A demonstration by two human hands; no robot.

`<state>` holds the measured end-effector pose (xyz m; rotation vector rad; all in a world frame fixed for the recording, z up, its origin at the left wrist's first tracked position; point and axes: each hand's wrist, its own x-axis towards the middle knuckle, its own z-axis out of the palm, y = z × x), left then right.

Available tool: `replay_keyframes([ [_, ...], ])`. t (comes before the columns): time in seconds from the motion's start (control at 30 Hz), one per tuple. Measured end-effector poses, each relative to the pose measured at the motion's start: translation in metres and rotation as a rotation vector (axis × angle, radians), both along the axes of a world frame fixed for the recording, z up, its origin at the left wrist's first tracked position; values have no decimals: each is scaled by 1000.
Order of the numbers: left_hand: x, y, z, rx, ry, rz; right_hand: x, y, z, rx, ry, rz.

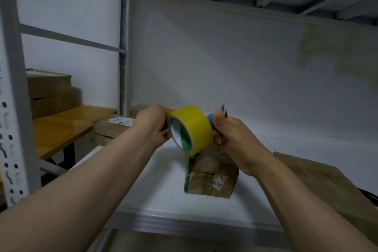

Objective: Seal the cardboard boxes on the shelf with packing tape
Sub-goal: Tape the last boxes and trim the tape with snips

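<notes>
The left hand grips the yellow tape roll above a small cardboard box near the shelf front edge, its tape strip reaching the box, while the right hand curls round a blue object

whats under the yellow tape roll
A small cardboard box sits on the white shelf, with a tape strip running from the roll down its left side. The roll and the right hand cover its far end.
</notes>
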<state>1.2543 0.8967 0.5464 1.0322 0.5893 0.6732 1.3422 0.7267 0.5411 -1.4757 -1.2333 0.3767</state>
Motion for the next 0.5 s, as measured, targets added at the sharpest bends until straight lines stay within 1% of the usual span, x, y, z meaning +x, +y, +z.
replay_keyframes([
  [0.07, 10, -1, 1, -144, -104, 31, 4, -2, 0, -61, -76, 15],
  [0.1, 15, -1, -1, -169, -129, 47, 9, -4, 0, -95, -114, -14],
  [0.17, 18, -9, -2, -186, -175, 71, 21, -9, 2, -142, -190, -64],
  [0.23, 16, -24, -3, -131, -173, 134, 31, -15, 7, -165, -261, -95],
  [0.3, 15, -36, -4, -48, -149, 162, 37, -15, 12, -141, -335, -154],
  [0.37, 16, -39, -4, -3, -160, 195, 40, -10, 14, -66, -397, -235],
  [0.43, 19, -35, -5, -26, -182, 241, 43, -4, 12, 13, -404, -295],
  [0.5, 21, -29, -9, -89, -207, 268, 48, -3, 7, 53, -389, -322],
])
